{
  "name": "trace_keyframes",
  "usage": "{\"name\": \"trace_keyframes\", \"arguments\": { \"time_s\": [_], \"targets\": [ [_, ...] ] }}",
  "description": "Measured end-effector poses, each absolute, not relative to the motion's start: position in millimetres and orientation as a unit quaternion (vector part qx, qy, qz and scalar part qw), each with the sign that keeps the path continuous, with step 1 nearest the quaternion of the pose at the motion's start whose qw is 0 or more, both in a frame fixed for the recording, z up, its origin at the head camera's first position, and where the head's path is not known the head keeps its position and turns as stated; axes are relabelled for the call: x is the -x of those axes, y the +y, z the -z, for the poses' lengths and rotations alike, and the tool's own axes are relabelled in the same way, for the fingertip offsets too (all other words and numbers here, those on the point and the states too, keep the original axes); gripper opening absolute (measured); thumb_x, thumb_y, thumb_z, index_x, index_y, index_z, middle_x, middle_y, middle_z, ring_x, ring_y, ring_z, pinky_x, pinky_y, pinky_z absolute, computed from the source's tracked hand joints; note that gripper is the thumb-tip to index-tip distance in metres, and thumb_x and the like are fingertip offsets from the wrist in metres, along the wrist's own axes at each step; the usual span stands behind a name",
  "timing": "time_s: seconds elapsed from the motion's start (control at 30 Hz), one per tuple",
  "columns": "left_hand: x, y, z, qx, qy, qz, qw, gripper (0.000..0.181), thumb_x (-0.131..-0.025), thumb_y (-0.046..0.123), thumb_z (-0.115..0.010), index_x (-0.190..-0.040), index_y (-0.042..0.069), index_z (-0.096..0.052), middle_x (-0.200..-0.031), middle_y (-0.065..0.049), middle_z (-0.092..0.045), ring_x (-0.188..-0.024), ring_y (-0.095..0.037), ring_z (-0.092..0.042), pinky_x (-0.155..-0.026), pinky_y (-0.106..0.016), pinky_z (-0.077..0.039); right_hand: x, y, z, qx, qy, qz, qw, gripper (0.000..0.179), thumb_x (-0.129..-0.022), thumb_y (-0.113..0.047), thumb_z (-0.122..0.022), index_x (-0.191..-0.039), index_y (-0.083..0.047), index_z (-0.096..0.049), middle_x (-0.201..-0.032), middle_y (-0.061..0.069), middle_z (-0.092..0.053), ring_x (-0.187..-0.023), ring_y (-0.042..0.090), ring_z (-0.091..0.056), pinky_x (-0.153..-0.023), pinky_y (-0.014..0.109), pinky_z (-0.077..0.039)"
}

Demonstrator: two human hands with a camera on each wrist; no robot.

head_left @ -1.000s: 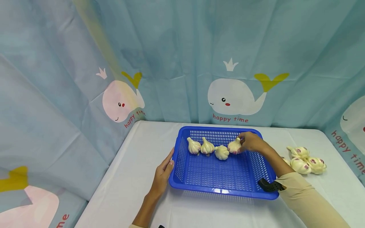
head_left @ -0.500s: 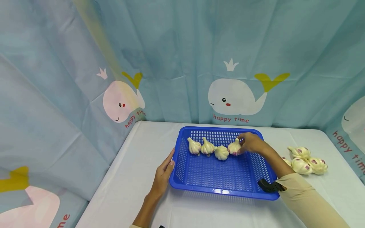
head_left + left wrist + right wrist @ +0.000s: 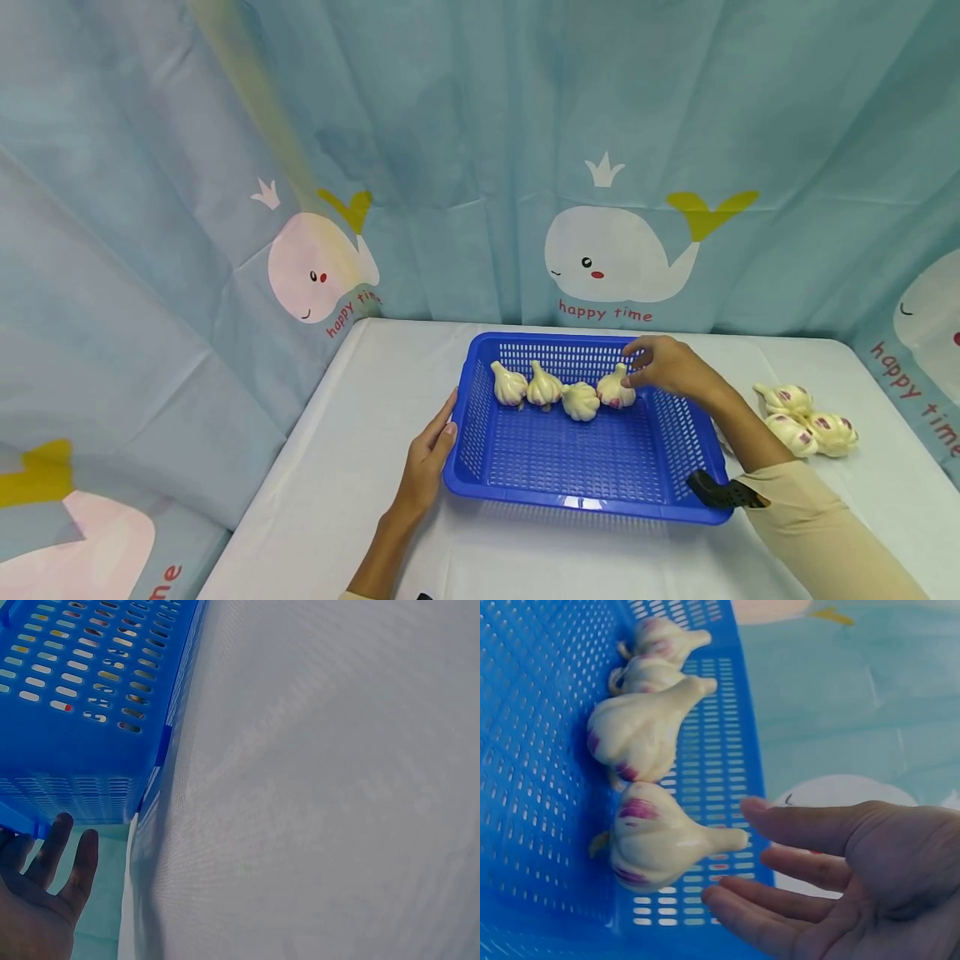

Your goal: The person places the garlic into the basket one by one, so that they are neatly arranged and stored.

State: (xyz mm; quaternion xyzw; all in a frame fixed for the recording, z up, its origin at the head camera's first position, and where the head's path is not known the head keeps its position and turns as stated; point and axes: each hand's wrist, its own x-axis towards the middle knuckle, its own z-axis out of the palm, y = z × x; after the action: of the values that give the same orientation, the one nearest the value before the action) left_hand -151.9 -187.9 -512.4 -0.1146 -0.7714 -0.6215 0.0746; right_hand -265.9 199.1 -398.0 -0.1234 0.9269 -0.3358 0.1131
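A blue plastic basket (image 3: pixel 577 454) with slotted walls holds several garlic bulbs (image 3: pixel 508 385) in a row along its far side. My right hand (image 3: pixel 667 365) is over the basket's far right corner, beside the rightmost garlic bulb (image 3: pixel 615 392). In the right wrist view, its fingers are spread around the stem end of that garlic bulb (image 3: pixel 656 840), with a gap between them and the bulb. My left hand (image 3: pixel 426 462) rests its extended fingers against the outside of the basket's left wall. The left wrist view has these fingers (image 3: pixel 79 874) at the basket's rim.
More garlic bulbs (image 3: pixel 806 425) lie in a cluster on the white table (image 3: pixel 360 400), right of the basket; my right forearm partly covers them. Behind the table's far edge hangs a blue curtain (image 3: pixel 465 167) printed with whales.
My right hand has let go of the rightmost garlic bulb and drawn slightly up and to the right, its fingers spreading. That bulb stays in the row. The left hand holds its place.
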Motion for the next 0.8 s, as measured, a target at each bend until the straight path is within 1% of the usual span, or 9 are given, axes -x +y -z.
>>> {"name": "trace_keyframes", "arguments": {
  "time_s": [0.17, 0.23, 0.43, 0.6, 0.8],
  "targets": [
    [152.3, -188.6, 514.2, 0.118, -0.770, 0.622, 0.075, 0.052, -0.116, 0.026, -0.041, -0.167, 0.020, -0.035, -0.172, -0.001, -0.034, -0.159, -0.020, -0.030, -0.122, -0.016, -0.027, 261.1, 203.5, 388.7, 0.130, 0.923, 0.348, 0.098, 0.061, -0.092, -0.023, -0.081, -0.141, 0.006, -0.061, -0.128, 0.031, -0.070, -0.118, 0.051, -0.067, -0.096, 0.062, -0.060],
    [152.5, -188.5, 514.1, 0.118, -0.770, 0.622, 0.075, 0.052, -0.116, 0.027, -0.042, -0.167, 0.021, -0.036, -0.172, 0.000, -0.034, -0.159, -0.019, -0.030, -0.123, -0.016, -0.027, 258.9, 205.7, 385.4, 0.130, 0.921, 0.354, 0.093, 0.060, -0.093, -0.025, -0.080, -0.141, 0.006, -0.060, -0.128, 0.030, -0.070, -0.118, 0.051, -0.067, -0.095, 0.062, -0.060],
    [153.2, -188.5, 513.2, 0.117, -0.771, 0.621, 0.075, 0.052, -0.116, 0.028, -0.042, -0.166, 0.021, -0.037, -0.172, 0.001, -0.035, -0.159, -0.016, -0.030, -0.123, -0.016, -0.027, 250.0, 213.2, 377.4, 0.118, 0.920, 0.366, 0.080, 0.061, -0.097, -0.030, -0.078, -0.145, 0.002, -0.059, -0.134, 0.029, -0.068, -0.121, 0.049, -0.067, -0.099, 0.065, -0.058],
    [153.8, -188.6, 512.9, 0.119, -0.767, 0.625, 0.075, 0.052, -0.116, 0.027, -0.042, -0.166, 0.020, -0.037, -0.172, 0.000, -0.035, -0.159, -0.016, -0.030, -0.124, -0.016, -0.026, 242.6, 222.4, 372.2, 0.113, 0.918, 0.373, 0.073, 0.063, -0.098, -0.036, -0.077, -0.147, -0.001, -0.058, -0.137, 0.028, -0.067, -0.123, 0.050, -0.066, -0.099, 0.069, -0.056],
    [153.7, -188.8, 513.8, 0.119, -0.767, 0.627, 0.074, 0.052, -0.116, 0.026, -0.042, -0.166, 0.020, -0.037, -0.172, -0.001, -0.035, -0.159, -0.015, -0.030, -0.124, -0.015, -0.026, 232.5, 238.0, 373.3, 0.110, 0.915, 0.384, 0.050, 0.064, -0.100, -0.039, -0.074, -0.148, -0.001, -0.056, -0.139, 0.029, -0.066, -0.128, 0.051, -0.063, -0.101, 0.069, -0.055]
  ]
}}
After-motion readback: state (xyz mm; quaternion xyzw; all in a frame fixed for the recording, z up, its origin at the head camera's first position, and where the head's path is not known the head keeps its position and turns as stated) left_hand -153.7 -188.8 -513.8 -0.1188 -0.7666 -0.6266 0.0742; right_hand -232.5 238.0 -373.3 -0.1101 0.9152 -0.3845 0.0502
